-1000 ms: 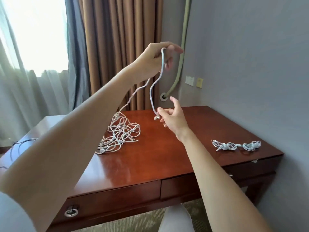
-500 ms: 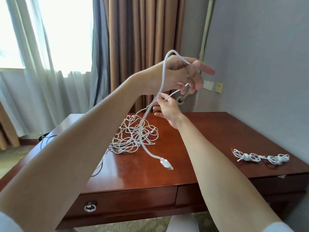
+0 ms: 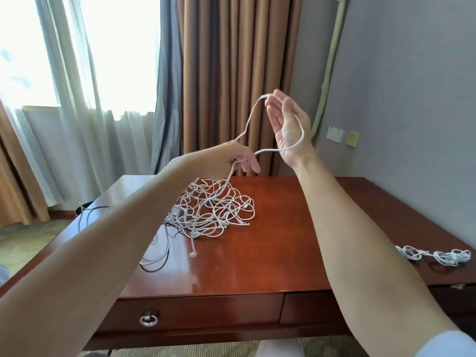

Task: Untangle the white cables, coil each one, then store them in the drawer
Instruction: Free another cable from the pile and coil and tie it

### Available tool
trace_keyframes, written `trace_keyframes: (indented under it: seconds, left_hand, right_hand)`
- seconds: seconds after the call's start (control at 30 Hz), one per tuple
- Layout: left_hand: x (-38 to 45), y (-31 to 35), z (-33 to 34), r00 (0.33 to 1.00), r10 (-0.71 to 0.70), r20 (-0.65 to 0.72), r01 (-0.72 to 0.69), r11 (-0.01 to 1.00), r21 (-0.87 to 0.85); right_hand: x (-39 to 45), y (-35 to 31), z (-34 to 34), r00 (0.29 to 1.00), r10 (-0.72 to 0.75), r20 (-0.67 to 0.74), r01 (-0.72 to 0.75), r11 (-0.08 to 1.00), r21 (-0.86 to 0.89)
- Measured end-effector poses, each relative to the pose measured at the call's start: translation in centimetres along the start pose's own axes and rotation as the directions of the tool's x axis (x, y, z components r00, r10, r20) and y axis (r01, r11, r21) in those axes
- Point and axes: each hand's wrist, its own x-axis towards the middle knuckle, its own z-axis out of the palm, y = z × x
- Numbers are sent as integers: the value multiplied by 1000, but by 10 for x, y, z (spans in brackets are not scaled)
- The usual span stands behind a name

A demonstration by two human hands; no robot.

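- A single white cable (image 3: 300, 140) is held up above the tabletop (image 3: 270, 228), stretched in a loop between the two hands.
- The right hand (image 3: 287, 124) is raised at about 1 o'clock from the middle of the view, palm toward the camera, its fingers (image 3: 279, 97) upright and only loosely bent; the cable is draped over the fingertips and round the back of the hand to the wrist. Whether it is pinched there cannot be told.
- The left hand (image 3: 238, 157) is held lower, at about 12 o'clock, back toward the camera; the cable is pinched in its curled fingers (image 3: 253, 166).
- From the left hand one length of the cable rises to the right fingertips, another runs across to the right wrist, and a third hangs down toward the pile.
- The tangled pile of white cables (image 3: 213, 207) lies on the tabletop directly under the left hand, a loose plug end (image 3: 193, 254) trailing at its 6 o'clock side.
- Two coiled white cables (image 3: 438, 256) lie at 3 o'clock, near the right edge of the tabletop, well apart from the pile.
- The drawer (image 3: 201, 313), with a ring pull (image 3: 148, 319), is seen closed at 7 o'clock under the tabletop.
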Motion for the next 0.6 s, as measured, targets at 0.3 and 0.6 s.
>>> trace_keyframes:
  seconds: [0.3, 0.6]
  left_hand:
    - [-2, -20, 16, 830, -341, -441, -11, 781, -624]
    - [17, -25, 6, 818, -416, -399, 201, 854, -479]
  right_hand:
    - [-15, -40, 16, 986, -56, 158, 80, 985, -151]
    - [-31, -50, 2, 966, -28, 256, 60, 991, -119]
